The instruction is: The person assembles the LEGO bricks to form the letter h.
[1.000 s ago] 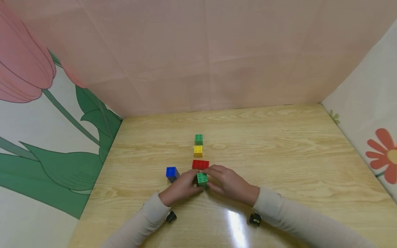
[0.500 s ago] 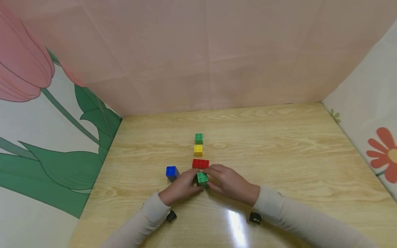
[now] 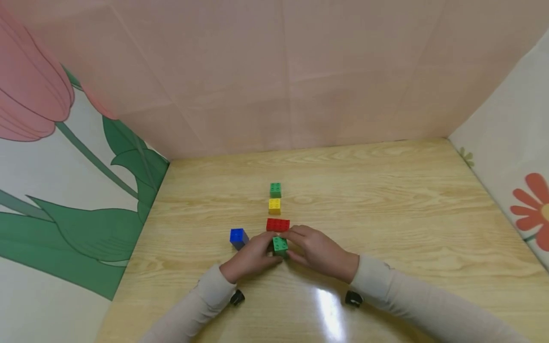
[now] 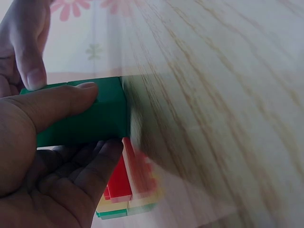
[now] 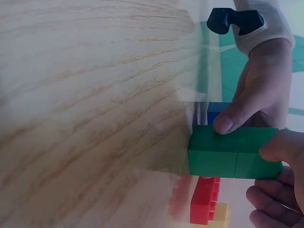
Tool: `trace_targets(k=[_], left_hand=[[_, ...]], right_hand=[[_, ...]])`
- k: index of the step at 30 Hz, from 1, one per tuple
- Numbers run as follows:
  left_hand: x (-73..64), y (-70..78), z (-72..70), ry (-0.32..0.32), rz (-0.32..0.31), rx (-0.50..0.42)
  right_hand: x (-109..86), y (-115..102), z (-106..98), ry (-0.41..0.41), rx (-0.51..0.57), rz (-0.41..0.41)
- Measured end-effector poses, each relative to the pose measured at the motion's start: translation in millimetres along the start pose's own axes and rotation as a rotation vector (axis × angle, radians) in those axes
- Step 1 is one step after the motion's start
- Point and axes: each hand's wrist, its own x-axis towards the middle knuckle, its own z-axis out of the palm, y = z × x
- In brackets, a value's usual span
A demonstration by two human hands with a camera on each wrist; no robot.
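Two green toy bricks, one stacked on the other, stand upright on the table in front of the person in the head view, the upper brick (image 3: 280, 244) showing its studs. My left hand (image 3: 254, 258) grips the lower brick (image 5: 212, 161), thumb on the near face and fingers behind. From the other side, my right hand (image 3: 322, 252) pinches the upper brick between thumb and fingers, as the right wrist view shows. A seam runs between the two bricks. Just beyond them lies a red brick (image 3: 278, 224), close to the fingertips of both hands.
A tall blue brick stack (image 3: 238, 237) stands left of the left hand. Behind the red brick, a yellow brick (image 3: 274, 206) and another green brick (image 3: 275, 190) line up away from the person. Printed walls border the wooden table (image 3: 386, 200) at back and sides.
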Motion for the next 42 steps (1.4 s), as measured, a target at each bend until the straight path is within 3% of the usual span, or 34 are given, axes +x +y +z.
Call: trace_targets(k=[14,31,37,42], left_hand=[[0.2,2.9,-1.5,-0.005,-0.012,0.001],[0.1,3.7,0.9,0.02,-0.031,0.065],[-4.2,9.4,-4.2,0.066,-0.008,0.096],[-11.6,20.7,-11.5,0.116,0.057,0.087]], right_hand=[[-1.3,1.5,1.7,0.031,0.011,-0.013],[-2.0,0.7,0.5,-0.024,0.099,0.102],[-3.2,0.1,-1.0,-0.009,0.11,0.082],[-2.8,0.2,-4.4,0.051,0.112,0.064]])
